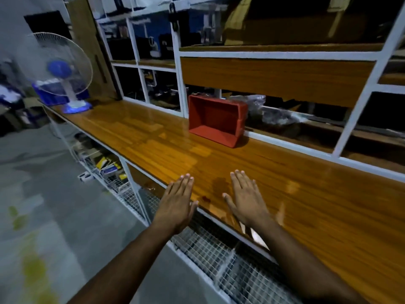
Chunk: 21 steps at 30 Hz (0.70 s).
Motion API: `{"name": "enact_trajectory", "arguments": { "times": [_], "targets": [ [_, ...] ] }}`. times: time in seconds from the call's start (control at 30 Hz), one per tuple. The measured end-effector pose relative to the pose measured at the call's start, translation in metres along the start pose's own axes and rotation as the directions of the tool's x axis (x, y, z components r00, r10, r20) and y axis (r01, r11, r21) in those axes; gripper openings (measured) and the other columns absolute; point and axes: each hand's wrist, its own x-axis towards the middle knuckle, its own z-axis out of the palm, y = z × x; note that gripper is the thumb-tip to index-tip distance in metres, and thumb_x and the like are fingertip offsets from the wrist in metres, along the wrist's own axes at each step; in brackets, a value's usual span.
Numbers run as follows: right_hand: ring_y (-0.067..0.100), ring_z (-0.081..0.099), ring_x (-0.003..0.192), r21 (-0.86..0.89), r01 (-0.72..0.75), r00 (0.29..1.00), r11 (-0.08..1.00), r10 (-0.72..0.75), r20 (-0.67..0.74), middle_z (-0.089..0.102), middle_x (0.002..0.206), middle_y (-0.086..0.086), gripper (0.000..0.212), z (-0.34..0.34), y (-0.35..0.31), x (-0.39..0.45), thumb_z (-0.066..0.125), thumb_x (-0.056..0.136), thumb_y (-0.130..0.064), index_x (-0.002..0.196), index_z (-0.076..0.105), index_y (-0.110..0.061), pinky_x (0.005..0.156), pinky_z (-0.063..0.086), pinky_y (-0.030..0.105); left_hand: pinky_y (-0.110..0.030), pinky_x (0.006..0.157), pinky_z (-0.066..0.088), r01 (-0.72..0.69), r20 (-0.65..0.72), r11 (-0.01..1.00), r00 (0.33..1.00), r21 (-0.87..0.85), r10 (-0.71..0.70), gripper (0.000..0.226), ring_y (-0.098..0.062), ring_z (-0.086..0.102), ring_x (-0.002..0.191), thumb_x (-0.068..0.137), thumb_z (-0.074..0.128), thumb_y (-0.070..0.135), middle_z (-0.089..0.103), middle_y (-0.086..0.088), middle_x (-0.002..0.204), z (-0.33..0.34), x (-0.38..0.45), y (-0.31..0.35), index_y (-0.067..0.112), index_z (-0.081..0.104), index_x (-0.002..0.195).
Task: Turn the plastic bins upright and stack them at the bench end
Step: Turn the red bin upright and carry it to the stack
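A red plastic bin (215, 121) lies tipped on its side on the wooden bench (157, 150), its open mouth facing left toward me, its back against the white shelf frame. A blue bin (47, 93) stands at the far left end of the bench behind a fan. My left hand (177, 202) hovers flat, palm down, over the bench's front edge. My right hand (246, 197) is flat, palm down, over the bench surface. Both hands hold nothing and sit well short of the red bin.
A white and blue table fan (63, 73) stands at the bench's far left end. White-framed shelving (274, 54) with dark clutter rises behind the bench. Wire mesh baskets (210, 249) hang below the front edge. Grey floor lies to the left.
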Motion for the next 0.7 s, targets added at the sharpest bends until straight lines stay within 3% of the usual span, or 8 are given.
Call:
{"name": "enact_trajectory", "arguments": {
  "times": [0.13, 0.27, 0.47, 0.6, 0.7],
  "targets": [
    [0.021, 0.003, 0.152, 0.016, -0.025, 1.000, 1.000, 0.026, -0.015, 0.012, 0.164, 0.005, 0.073, 0.011, -0.002, 0.073, 0.033, 0.098, -0.055, 0.156, 0.010, -0.017, 0.122, 0.007, 0.047, -0.038, 0.121, 0.002, -0.017, 0.043, 1.000, 0.999, 0.021, 0.016, 0.076, -0.018, -0.004, 0.151, 0.094, 0.012, 0.058, -0.001, -0.003, 0.165, 0.018, 0.066, -0.030, 0.015, -0.003, 0.155],
    [0.020, 0.001, 0.152, -0.014, -0.043, 0.999, 0.999, 0.043, -0.007, 0.010, 0.165, 0.004, 0.072, 0.013, 0.002, 0.127, 0.033, 0.097, -0.054, 0.156, 0.011, -0.018, 0.122, 0.006, 0.046, -0.037, 0.120, -0.002, -0.071, 0.031, 0.997, 0.997, -0.031, 0.072, 0.073, -0.018, -0.006, 0.151, 0.098, 0.020, 0.054, -0.003, -0.003, 0.164, 0.023, 0.130, -0.050, 0.014, -0.004, 0.155],
    [0.017, -0.002, 0.152, -0.028, -0.173, 0.982, 0.984, 0.171, -0.083, 0.004, 0.165, 0.001, 0.071, 0.010, 0.012, 0.196, 0.030, 0.098, -0.054, 0.156, 0.006, -0.021, 0.123, 0.005, 0.043, -0.039, 0.121, 0.009, -0.259, -0.042, 0.965, 0.966, -0.037, 0.257, 0.072, -0.021, 0.007, 0.151, 0.098, 0.036, 0.047, 0.009, -0.004, 0.164, 0.031, 0.242, -0.088, 0.014, 0.007, 0.155],
    [0.017, 0.005, 0.152, -0.053, -0.288, 0.948, 0.956, 0.277, -0.159, 0.010, 0.165, 0.000, 0.071, 0.007, 0.023, 0.225, 0.031, 0.097, -0.055, 0.156, 0.007, -0.024, 0.122, 0.008, 0.042, -0.037, 0.114, 0.024, -0.402, -0.119, 0.916, 0.909, 0.009, 0.400, 0.075, -0.024, 0.031, 0.142, 0.085, 0.058, 0.031, 0.038, -0.005, 0.154, 0.024, 0.329, -0.114, 0.014, 0.027, 0.150],
    [0.017, 0.011, 0.151, -0.049, -0.370, 0.919, 0.928, 0.357, -0.169, 0.016, 0.164, -0.002, 0.072, 0.007, 0.027, 0.236, 0.028, 0.093, -0.058, 0.155, 0.007, -0.028, 0.121, 0.018, 0.044, -0.038, 0.104, 0.038, -0.474, -0.225, 0.880, 0.857, 0.013, 0.465, 0.067, -0.025, 0.049, 0.128, 0.077, 0.060, 0.014, 0.056, -0.004, 0.138, 0.009, 0.384, -0.123, 0.013, 0.044, 0.142]
  ]
}}
